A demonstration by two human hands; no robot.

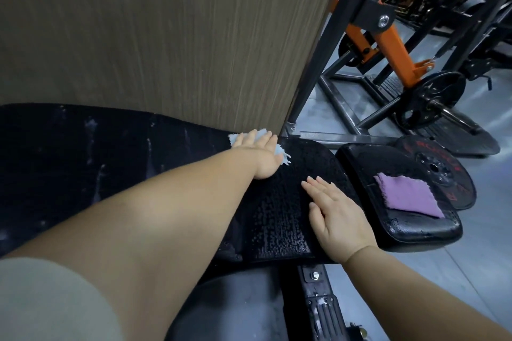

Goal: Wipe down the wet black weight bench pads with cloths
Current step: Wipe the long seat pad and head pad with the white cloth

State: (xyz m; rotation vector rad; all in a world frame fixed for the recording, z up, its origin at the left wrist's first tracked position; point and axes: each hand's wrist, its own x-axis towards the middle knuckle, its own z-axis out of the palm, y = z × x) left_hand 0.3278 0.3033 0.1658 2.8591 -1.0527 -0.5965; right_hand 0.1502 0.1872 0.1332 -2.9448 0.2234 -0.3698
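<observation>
The wet black padded backrest (277, 202), beaded with droplets, runs across the middle of the frame. At its far edge the left hand (260, 151) presses a frayed pale blue cloth (285, 157) flat, fingers straight. The right hand (335, 213) lies open on the pad, holding nothing. 1 square purple cloth (407, 195) lies on the smaller black seat pad (415, 231) at right, beside a black weight plate (443, 169).
</observation>
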